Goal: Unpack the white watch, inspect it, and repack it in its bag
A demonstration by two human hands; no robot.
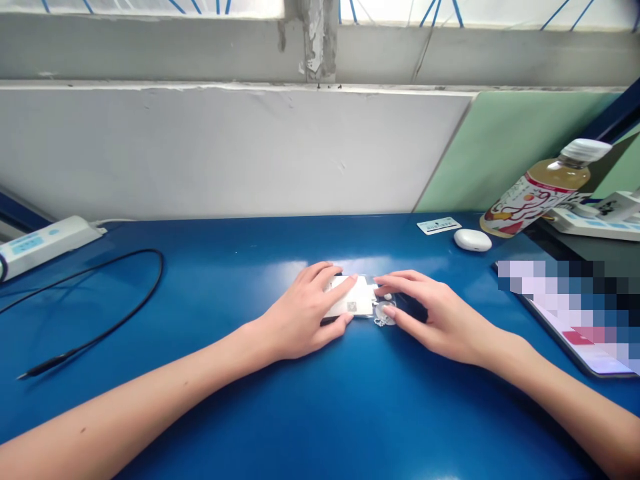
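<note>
A flat white card-like packet (pixel 361 303) with a small square printed code lies on the blue tabletop. My left hand (pixel 313 310) is closed around its left part, thumb at the near edge, index finger across the top and the other fingers at the far edge. At the packet's right end are a clear round plastic piece (pixel 386 311) and a small beaded chain (pixel 383 322). My right hand (pixel 435 313) curves over these with thumb and fingers apart; the thumb tip touches the clear piece. Clear film seems to surround the packet, but its outline is hard to make out.
A black cable (pixel 125 320) and a white power strip (pixel 50 243) lie at left. At right are a printed card (pixel 439 225), a white earbud case (pixel 473 240), a leaning drink bottle (pixel 537 193) and a tablet-like screen (pixel 565 320). A white panel (pixel 225 153) bounds the back.
</note>
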